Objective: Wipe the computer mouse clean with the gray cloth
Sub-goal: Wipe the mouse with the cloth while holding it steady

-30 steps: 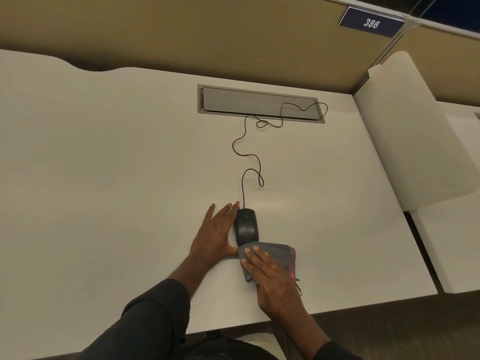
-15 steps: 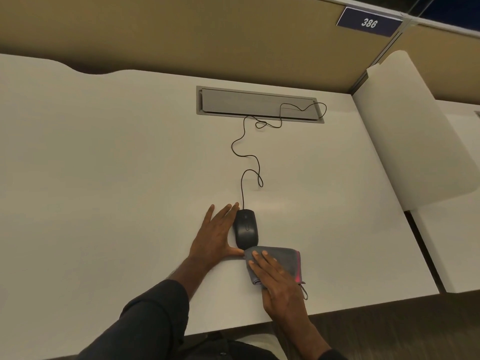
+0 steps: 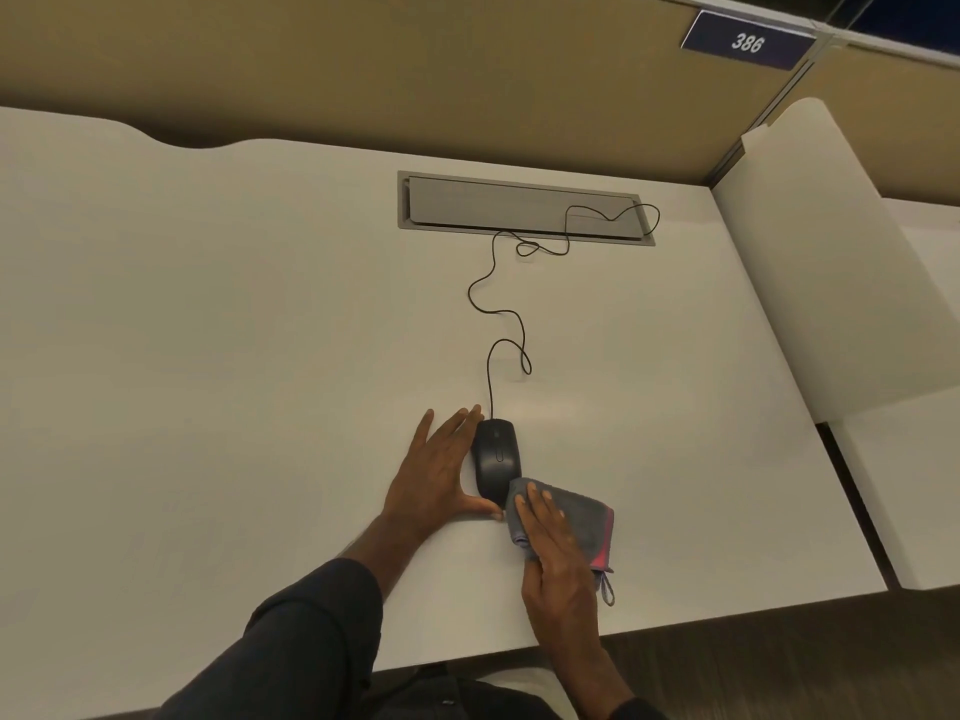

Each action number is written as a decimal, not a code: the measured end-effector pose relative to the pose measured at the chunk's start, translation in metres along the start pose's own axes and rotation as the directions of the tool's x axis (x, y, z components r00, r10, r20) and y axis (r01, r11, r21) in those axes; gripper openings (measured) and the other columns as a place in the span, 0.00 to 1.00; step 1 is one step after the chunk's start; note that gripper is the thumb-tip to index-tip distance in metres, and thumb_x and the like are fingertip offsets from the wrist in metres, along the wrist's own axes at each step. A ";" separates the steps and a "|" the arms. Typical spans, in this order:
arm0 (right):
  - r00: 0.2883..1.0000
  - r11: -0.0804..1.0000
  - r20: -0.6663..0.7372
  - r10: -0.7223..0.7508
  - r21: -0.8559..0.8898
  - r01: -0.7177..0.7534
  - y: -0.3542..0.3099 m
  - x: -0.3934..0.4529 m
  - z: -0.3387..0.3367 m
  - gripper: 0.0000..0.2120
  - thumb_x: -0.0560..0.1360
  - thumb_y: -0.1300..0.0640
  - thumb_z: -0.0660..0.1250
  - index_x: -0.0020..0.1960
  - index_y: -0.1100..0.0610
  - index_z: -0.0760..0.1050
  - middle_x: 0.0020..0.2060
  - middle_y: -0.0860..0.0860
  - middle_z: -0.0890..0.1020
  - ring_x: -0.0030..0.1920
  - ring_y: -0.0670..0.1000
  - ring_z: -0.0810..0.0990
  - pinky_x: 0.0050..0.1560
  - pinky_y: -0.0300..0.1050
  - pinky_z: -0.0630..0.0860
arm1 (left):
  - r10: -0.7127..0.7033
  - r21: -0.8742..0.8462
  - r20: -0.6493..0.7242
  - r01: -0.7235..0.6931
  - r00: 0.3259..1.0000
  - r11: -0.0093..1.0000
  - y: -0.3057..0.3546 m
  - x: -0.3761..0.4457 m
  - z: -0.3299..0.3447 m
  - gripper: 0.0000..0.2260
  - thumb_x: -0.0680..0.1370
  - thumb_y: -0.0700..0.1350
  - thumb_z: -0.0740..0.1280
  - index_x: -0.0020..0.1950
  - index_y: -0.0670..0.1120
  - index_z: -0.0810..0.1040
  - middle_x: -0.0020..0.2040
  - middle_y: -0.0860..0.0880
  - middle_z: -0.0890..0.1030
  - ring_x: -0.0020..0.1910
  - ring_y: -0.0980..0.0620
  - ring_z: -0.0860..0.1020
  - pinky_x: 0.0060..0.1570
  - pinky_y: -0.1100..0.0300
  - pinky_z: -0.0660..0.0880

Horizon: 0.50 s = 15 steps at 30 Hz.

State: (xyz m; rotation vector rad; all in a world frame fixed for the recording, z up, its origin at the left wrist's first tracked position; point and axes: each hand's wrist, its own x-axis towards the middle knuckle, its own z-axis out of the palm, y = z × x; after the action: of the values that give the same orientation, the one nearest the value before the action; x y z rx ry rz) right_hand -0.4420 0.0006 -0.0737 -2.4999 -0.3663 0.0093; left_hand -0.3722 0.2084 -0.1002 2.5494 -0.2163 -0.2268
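A black wired computer mouse (image 3: pixel 496 454) lies on the white desk (image 3: pixel 208 356), its cable (image 3: pixel 488 304) running away to the back. My left hand (image 3: pixel 439 475) rests flat against the mouse's left side, fingers straight and thumb curled behind its rear. The gray cloth (image 3: pixel 582 519), folded with a red edge and a small loop, lies at the mouse's rear right corner and touches it. My right hand (image 3: pixel 558 553) presses down on the cloth, fingertips near the mouse.
A grey cable tray (image 3: pixel 519 205) is set into the desk at the back, where the cable ends. A white divider panel (image 3: pixel 831 252) stands at the right. A tan partition carries a sign reading 386 (image 3: pixel 747 41). The desk's front edge is close behind my hands.
My right hand and the cloth have slid off the mouse's rear toward the right. My left hand and the mouse have stayed in place.
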 end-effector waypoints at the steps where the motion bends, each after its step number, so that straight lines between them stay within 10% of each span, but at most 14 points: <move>1: 1.000 1.000 -0.012 0.019 0.022 -0.018 -0.001 0.002 0.000 0.28 0.74 0.68 0.67 0.71 0.58 0.65 0.69 0.52 0.71 0.71 0.54 0.68 0.72 0.47 0.60 | -0.006 -0.001 0.001 0.006 1.000 1.000 0.000 0.000 0.001 0.60 0.60 0.84 0.57 0.81 0.52 0.40 0.82 0.50 0.53 0.81 0.52 0.49 0.79 0.46 0.40; 15: 0.999 0.998 0.015 -0.038 0.043 0.038 -0.004 0.084 -0.016 0.20 0.74 0.70 0.67 0.66 0.62 0.73 0.63 0.59 0.77 0.65 0.58 0.75 0.67 0.54 0.69 | 0.008 0.013 -0.013 -0.008 1.000 1.000 -0.001 0.002 0.002 0.60 0.60 0.82 0.59 0.82 0.50 0.43 0.82 0.50 0.55 0.81 0.53 0.51 0.79 0.46 0.41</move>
State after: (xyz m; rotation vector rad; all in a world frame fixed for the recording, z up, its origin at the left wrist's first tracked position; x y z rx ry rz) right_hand -0.3605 0.0164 -0.0516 -2.4518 -0.4158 0.0213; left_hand -0.3708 0.2081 -0.1023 2.5615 -0.2232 -0.2068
